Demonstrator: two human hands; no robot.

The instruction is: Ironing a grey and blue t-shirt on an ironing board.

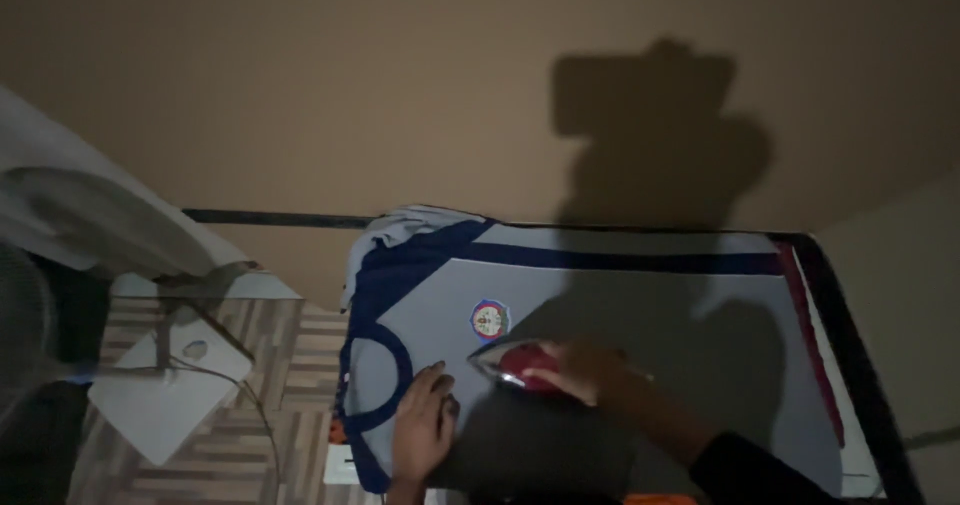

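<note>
Gripping a red iron point(520, 365), the person's right hand point(585, 370) wraps its fingers tightly around the handle; the iron's pointed silver soleplate faces left and rests on a grey shirt point(600, 305). That shirt, with dark blue trim and a blue collar ring, lies spread flat across a padded surface point(850, 365) edged in dark red and black, filling most of the lower middle of the view. Just to the left of the iron, the left hand point(425, 425) lies flat, fingers loose and extended, pressing on the shirt near the collar and holding nothing. A small round badge point(490, 319) sits on the fabric just above the iron's tip. Further left, a white square pad point(165, 390) with a cord lies on striped flooring point(290, 365).
</note>
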